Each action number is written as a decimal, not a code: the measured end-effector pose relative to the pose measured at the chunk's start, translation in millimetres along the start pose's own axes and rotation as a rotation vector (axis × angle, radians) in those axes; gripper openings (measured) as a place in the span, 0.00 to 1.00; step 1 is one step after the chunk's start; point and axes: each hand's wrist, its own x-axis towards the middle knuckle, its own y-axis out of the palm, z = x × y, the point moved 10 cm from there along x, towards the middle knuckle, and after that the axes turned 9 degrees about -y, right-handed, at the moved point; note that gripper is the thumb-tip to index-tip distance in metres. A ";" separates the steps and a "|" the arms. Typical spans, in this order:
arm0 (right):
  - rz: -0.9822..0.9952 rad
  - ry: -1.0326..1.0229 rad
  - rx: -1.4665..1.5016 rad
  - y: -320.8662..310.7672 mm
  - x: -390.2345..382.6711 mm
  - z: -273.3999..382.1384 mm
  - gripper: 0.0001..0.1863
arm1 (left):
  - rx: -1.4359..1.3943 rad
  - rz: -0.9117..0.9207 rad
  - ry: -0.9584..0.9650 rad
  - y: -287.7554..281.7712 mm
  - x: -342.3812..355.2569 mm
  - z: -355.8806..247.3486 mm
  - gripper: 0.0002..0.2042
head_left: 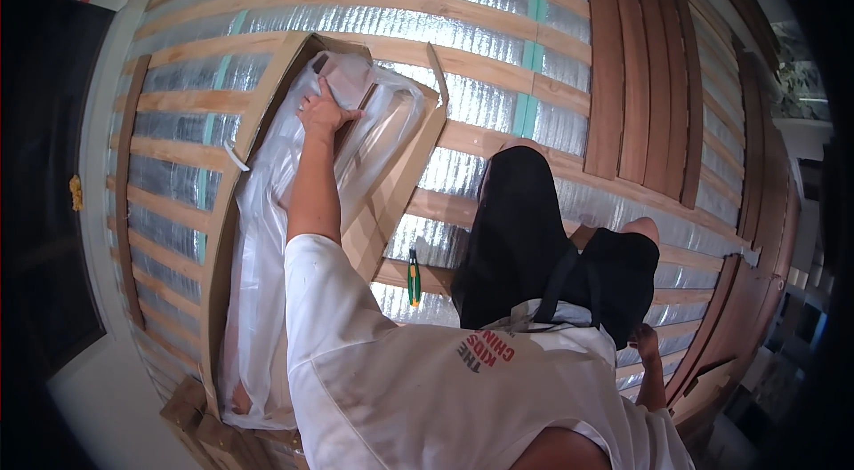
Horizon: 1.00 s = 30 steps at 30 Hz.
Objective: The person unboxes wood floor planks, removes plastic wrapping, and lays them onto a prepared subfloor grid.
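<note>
A silvery foil underlay (498, 6), crinkled and glossy, spreads across the floor beneath rows of pale wooden battens (405, 4), with teal tape strips (526, 70) crossing it. Smooth reddish-brown planks (614, 52) already cover part of the floor on the right. At left, a long, open cardboard box (221, 248) lies slanted over the battens, its matte walls creased and a narrow flap sticking up by the far end. Inside it, cloudy, wrinkled plastic film (258, 292) wraps flat brown boards (353, 72); the film blurs their edges, so I cannot count them, and the arm and white shirt hide part of the near end. The left hand (327, 112) rests on the wrapped boards at the box's far end, thumb and fingers spread apart. The right hand (646, 343) is beside the black-clothed leg, small and partly shadowed; I cannot tell whether its fingers are together or hold anything. A slim green-and-yellow utility knife (414, 281) lies just right of the box, its dark tip hard to make out.
</note>
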 end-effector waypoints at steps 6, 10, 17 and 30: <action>0.018 0.058 -0.019 -16.4 -11.6 -21.4 0.15 | -0.031 0.034 0.090 28.7 44.0 6.5 0.73; -0.024 -0.035 0.000 -33.0 13.5 0.2 0.15 | -0.047 -0.020 0.148 27.4 29.1 -4.2 0.69; -0.145 -0.463 -0.277 -21.1 40.4 142.8 0.15 | -0.035 -0.075 0.208 45.4 -61.5 -52.4 0.71; -0.226 -0.463 -0.076 -0.8 29.0 112.3 0.18 | -0.018 -0.374 0.726 -3.5 -108.8 -138.9 0.38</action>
